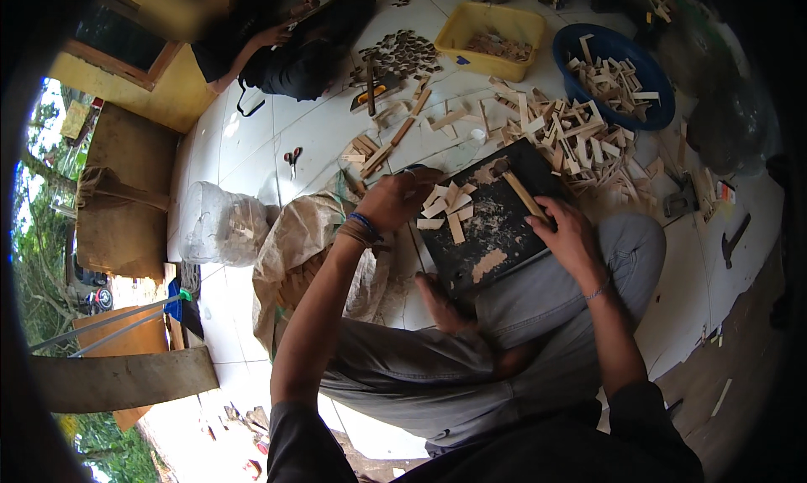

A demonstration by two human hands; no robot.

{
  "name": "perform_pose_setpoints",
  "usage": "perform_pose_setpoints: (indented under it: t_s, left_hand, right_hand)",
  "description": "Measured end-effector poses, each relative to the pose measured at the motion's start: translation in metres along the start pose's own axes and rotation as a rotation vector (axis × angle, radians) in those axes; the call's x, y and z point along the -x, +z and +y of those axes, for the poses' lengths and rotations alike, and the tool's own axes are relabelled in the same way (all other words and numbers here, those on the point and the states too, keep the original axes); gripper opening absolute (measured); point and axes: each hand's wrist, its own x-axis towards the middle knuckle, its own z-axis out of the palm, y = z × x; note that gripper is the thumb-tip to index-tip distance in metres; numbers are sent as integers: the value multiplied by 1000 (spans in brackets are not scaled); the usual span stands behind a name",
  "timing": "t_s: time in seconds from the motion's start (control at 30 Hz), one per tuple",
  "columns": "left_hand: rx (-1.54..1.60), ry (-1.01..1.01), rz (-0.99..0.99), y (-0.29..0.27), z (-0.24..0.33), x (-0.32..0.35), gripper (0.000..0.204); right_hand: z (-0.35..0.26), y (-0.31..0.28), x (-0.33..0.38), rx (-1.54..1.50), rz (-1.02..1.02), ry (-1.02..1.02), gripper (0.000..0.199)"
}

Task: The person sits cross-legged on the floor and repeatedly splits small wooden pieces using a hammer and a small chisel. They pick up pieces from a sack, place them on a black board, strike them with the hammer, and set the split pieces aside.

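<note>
On the left, a sack (282, 239) slumps beside the left hand (391, 201), its curled grip too hidden to call. Wood pieces (454, 204) on the black board (461, 254) lie between that hand and the hammer (523, 194), handle clasped by the right hand (567, 231); beyond, a wood heap (580, 138), then a blue basin (660, 117).

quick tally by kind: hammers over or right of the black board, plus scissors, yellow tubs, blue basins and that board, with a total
Hammers: 2 (held hammer, spare hammer)
Scissors: 1
Yellow tub: 1
Blue basin: 1
Black board: 1
Total: 6
</note>
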Motion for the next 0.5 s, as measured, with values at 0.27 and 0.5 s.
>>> perform_pose_setpoints:
  t_s: [0.27,0.5]
  left_hand:
    - [198,-833,-323,-117,-60,137,26]
    - [-477,-783,-283,-59,-142,301,45]
  right_hand:
    - [6,1,1,78,-33,6,38]
    - [-3,-1,0,73,-52,8,37]
